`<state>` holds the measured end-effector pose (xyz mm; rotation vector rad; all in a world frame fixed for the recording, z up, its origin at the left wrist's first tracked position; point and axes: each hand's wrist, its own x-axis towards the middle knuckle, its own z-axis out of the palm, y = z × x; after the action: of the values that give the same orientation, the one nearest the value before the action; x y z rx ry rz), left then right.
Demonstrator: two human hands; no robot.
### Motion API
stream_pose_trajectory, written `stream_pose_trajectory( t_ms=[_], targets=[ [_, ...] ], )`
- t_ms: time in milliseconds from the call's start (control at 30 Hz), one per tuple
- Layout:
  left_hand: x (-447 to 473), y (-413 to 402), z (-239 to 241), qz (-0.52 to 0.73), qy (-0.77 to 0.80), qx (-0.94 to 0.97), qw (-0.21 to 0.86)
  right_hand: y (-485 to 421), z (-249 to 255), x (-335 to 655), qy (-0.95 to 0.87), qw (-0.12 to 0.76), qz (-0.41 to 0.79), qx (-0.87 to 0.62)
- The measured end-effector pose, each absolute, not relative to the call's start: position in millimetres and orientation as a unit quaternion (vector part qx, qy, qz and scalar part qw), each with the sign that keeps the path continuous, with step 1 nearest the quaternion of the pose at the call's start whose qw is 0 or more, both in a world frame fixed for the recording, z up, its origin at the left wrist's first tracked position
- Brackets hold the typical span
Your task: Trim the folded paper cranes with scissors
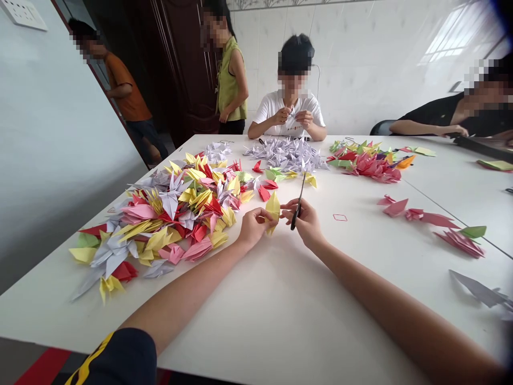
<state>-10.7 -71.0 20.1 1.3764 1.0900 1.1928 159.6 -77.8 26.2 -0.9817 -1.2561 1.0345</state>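
My left hand pinches a yellow folded paper piece in front of me, just above the white table. In my right hand is a pair of scissors with dark handles, its blades pointing up and away. The fingertips of the right hand come close to the yellow piece; whether they touch it I cannot tell. Left of my hands spreads a large heap of folded paper pieces in yellow, red, pink and pale lilac.
Across the table a person in a white shirt works behind a lilac paper pile. A pink and green pile lies further right, with loose pink pieces nearer. Another person sits at right; two people stand behind.
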Motion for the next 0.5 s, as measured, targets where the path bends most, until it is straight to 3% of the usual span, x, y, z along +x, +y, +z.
stream_pose_trajectory(
  t_ms=[233,500],
  targets=[
    [-9.5,-79.8,21.2,0.521,0.402,0.671,0.342,-82.3,30.7,153.7,-0.482,0.619,0.462,-0.413],
    [-13.3,-80.3,15.4,0.518,0.388,0.746,0.156,-87.2,32.6,149.4,-0.471,0.563,0.519,-0.437]
  ],
)
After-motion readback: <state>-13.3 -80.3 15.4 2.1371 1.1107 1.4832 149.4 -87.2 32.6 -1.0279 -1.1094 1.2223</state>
